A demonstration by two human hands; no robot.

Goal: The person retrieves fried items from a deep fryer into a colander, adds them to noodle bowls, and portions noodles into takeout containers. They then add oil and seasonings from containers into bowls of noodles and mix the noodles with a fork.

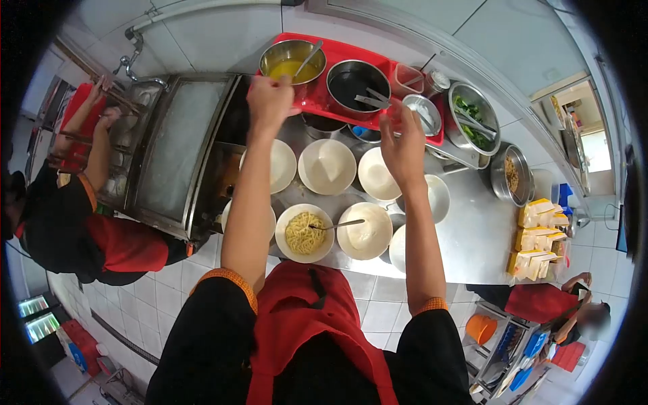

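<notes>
My left hand (271, 101) is over the front rim of a steel bowl of yellow liquid (287, 66), its fingers bent; what they hold, if anything, is hidden. A spoon leans in that bowl. Beside the bowl of dark liquid (351, 81), my right hand (403, 138) is raised near a metal utensil's handle (372, 101); contact is unclear. Both bowls stand on a red tray (351, 44). Nearer me, a white bowl holds noodles (305, 233), with a spoon reaching across from the bowl at its right (364, 231). Several other white bowls (327, 167) surround them.
Steel containers of greens (472, 121) and brown food (511, 174) stand right, beyond a small white-filled bowl (423, 115). Yellow-white packets (532, 239) line the counter's right end. A steel cooker (177, 148) is left. Co-workers stand at far left (88, 229) and lower right (540, 300).
</notes>
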